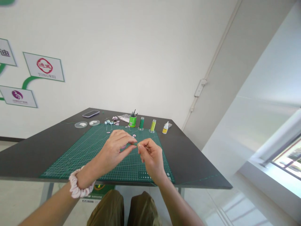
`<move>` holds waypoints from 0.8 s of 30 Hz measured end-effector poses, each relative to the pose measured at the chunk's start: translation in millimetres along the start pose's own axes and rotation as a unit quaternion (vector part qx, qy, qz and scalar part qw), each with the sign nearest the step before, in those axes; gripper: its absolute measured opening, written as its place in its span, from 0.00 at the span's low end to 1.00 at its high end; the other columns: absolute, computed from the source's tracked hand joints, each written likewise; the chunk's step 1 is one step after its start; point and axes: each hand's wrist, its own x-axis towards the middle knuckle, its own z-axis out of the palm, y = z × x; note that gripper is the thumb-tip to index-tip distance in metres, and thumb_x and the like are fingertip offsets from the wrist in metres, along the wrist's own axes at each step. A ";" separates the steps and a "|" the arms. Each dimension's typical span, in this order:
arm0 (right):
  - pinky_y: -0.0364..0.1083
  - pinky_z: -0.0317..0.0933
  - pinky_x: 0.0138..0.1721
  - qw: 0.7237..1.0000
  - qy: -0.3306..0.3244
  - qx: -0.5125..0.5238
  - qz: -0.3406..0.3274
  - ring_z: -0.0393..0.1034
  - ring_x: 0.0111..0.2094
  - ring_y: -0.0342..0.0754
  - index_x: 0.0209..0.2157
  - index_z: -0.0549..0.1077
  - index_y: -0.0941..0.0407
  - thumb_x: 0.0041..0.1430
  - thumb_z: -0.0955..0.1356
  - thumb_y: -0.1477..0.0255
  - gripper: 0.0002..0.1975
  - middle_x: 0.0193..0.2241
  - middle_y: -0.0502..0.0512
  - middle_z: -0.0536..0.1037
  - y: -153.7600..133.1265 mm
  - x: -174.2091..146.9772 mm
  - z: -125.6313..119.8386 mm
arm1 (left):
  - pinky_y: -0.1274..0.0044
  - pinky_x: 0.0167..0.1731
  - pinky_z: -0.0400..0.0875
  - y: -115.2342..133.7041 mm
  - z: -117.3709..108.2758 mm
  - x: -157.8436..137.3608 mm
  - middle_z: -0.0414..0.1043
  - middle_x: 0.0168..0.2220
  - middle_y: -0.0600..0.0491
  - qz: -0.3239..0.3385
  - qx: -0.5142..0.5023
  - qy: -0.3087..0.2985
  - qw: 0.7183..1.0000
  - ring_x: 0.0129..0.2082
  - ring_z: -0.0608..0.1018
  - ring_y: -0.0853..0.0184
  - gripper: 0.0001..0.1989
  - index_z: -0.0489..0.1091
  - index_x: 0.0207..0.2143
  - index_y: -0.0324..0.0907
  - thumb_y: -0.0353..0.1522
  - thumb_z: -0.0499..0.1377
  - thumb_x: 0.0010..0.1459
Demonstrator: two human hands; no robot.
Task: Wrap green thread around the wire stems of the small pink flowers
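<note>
Over the green cutting mat [77, 153], my left hand [117, 145] has its thumb and fingertips brought together in a pinch. A small pinkish-purple bit [123, 147] shows between its thumb and fingers. My right hand [151, 155] is closed just beside it, thumb against forefinger, nearly touching the left fingertips. Whatever thin thing lies between the two pinches is too small to name. Beyond my hands, a small pink piece [134, 135] lies on the mat. Light-blue flowers [110, 122] and purple flowers [115, 118] on thin stems rest at its far edge.
Behind the mat stand a green tin of tools [132, 121], a dark green thread spool [141, 123], a yellow-green spool [152, 126] and a glue bottle [165, 128]. Two shallow dishes [81, 125] and a phone [91, 113] lie at the left of the black table [192, 163].
</note>
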 end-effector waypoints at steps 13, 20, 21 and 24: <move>0.40 0.47 0.18 0.998 -0.006 -0.063 -0.027 0.51 0.17 0.39 0.24 0.66 0.55 0.58 0.65 0.70 0.09 0.17 0.43 0.60 -1.6 -4.5 -2.3 | 0.70 0.47 0.57 -1.9 2.2 -6.9 0.78 0.31 0.54 0.026 0.017 -0.028 0.999 0.34 0.76 0.65 0.06 0.72 0.33 0.44 0.32 0.56 0.62; 0.40 0.51 0.20 0.989 0.001 -0.133 -0.062 0.56 0.18 0.40 0.25 0.67 0.56 0.59 0.63 0.72 0.08 0.18 0.45 0.63 -2.9 -8.9 4.6 | 0.68 0.48 0.55 3.8 0.9 -15.2 0.77 0.30 0.55 0.029 0.064 -0.001 0.997 0.33 0.75 0.65 0.08 0.70 0.31 0.43 0.29 0.54 0.63; 0.40 0.51 0.20 0.988 0.001 -0.138 -0.066 0.56 0.18 0.40 0.26 0.67 0.56 0.59 0.63 0.72 0.08 0.18 0.45 0.64 -3.2 -10.1 5.8 | 0.68 0.48 0.55 4.4 0.8 -17.0 0.77 0.30 0.55 0.030 0.073 0.002 0.997 0.33 0.75 0.65 0.07 0.70 0.31 0.43 0.29 0.54 0.63; 0.40 0.50 0.20 0.985 0.001 -0.156 -0.075 0.56 0.18 0.40 0.26 0.67 0.56 0.59 0.62 0.73 0.09 0.18 0.45 0.64 -3.4 -14.4 8.7 | 0.68 0.50 0.55 5.7 1.6 -22.6 0.77 0.31 0.56 0.039 0.086 0.009 0.995 0.33 0.75 0.67 0.05 0.70 0.34 0.43 0.28 0.55 0.63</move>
